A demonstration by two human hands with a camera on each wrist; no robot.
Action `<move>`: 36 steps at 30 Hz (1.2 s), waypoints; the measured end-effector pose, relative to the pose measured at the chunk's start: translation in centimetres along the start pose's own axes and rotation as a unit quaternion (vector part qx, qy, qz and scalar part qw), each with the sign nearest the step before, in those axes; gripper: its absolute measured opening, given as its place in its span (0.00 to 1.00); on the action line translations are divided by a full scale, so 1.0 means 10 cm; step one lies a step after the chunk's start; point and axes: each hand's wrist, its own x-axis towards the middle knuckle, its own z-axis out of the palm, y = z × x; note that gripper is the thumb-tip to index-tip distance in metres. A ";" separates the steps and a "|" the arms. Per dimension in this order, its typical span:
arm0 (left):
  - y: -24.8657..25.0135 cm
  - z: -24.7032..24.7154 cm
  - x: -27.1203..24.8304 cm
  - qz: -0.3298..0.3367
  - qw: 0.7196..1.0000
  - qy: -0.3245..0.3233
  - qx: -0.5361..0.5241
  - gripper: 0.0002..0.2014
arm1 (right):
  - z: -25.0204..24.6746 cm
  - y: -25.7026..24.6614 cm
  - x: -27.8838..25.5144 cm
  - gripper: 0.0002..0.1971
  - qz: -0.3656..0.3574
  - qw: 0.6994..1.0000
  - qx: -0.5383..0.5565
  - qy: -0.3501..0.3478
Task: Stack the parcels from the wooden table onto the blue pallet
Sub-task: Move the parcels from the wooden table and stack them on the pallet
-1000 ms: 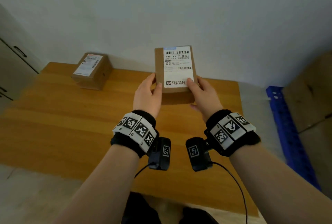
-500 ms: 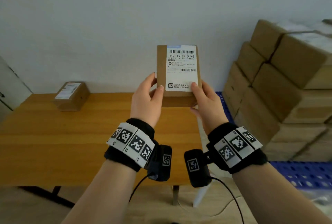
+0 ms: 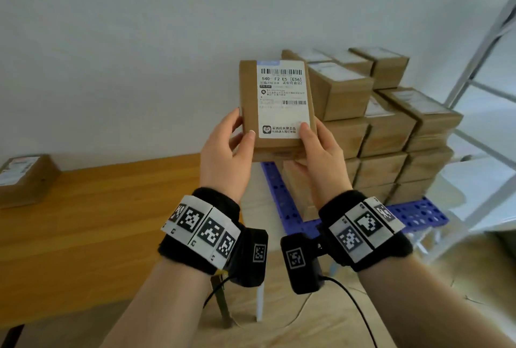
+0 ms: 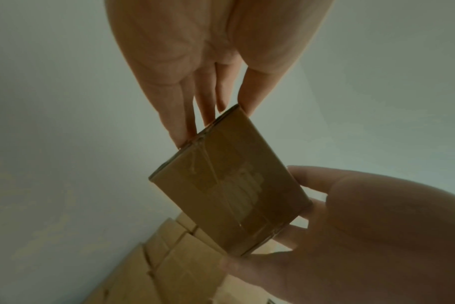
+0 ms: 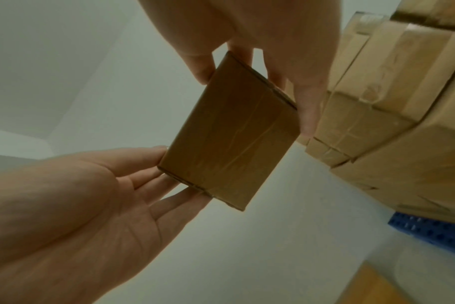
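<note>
Swinging away from the wooden table [image 3: 92, 225], your view now takes in the blue pallet [image 3: 413, 215] with its stacked parcels [image 3: 391, 130]. You hold the rectangular cardboard parcel [image 3: 276, 107] in the air in front of that stack, printed label facing you. Your left hand [image 3: 223, 158] and right hand [image 3: 321, 158] clamp its lower sides, thumbs on top, fingers underneath. Another parcel [image 3: 25, 177] sits on the table.

Head view is pretty evenly lit, soft daylight, brightest at the window [image 3: 491, 113] on the right, which washes out a bit. Edges bend from the wide lens and go soft. Both wrist views are dim and murky; the parcel [image 4: 229, 185] underside sits in shadow, the pale wall [image 5: 65, 61] looks greyish-green, and the near palms blur.
</note>
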 end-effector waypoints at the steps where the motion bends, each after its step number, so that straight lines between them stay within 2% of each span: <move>1: 0.07 0.10 0.02 0.011 1.000 -0.002 -0.002 0.22 | -0.09 -0.06 0.02 0.17 -0.003 1.000 0.009 0.004; 4: 0.27 0.45 0.09 0.034 0.999 -0.004 -0.007 0.21 | -0.42 -0.24 0.13 0.21 -0.010 0.999 0.032 0.008; 7: 0.50 0.91 0.19 0.059 0.998 0.007 0.005 0.22 | -0.84 -0.40 0.33 0.19 -0.035 0.998 0.042 0.015; 11: 0.79 1.61 0.32 0.073 0.997 0.020 0.011 0.22 | -1.50 -0.61 0.70 0.21 -0.057 0.998 0.033 0.012; 14: 0.91 2.00 0.47 0.068 0.997 0.015 0.020 0.21 | -1.92 -0.73 1.02 0.19 -0.061 0.998 0.005 0.010; 17: 0.93 2.23 0.66 0.043 0.996 0.019 0.074 0.20 | -2.20 -0.79 1.34 0.12 -0.045 0.999 -0.012 0.015; 20: 0.89 2.38 0.84 0.022 0.993 0.021 0.113 0.19 | -2.33 -0.81 1.59 0.10 0.000 1.000 -0.004 0.029; 25: 0.77 2.48 1.05 0.006 0.984 -0.002 0.181 0.18 | -2.43 -0.80 1.88 0.17 0.053 0.997 0.030 0.046; 27: 0.72 2.52 1.13 0.016 0.966 -0.042 0.256 0.19 | -2.43 -0.80 1.97 0.17 0.063 0.996 0.031 0.057; 30: 0.64 2.57 1.21 0.026 0.928 -0.070 0.364 0.19 | -2.38 -0.80 2.09 0.06 0.074 0.995 -0.012 0.065; 36: 0.52 2.55 1.21 0.048 0.930 -0.037 0.362 0.18 | -2.25 -0.61 2.22 0.11 0.113 0.988 -0.078 0.067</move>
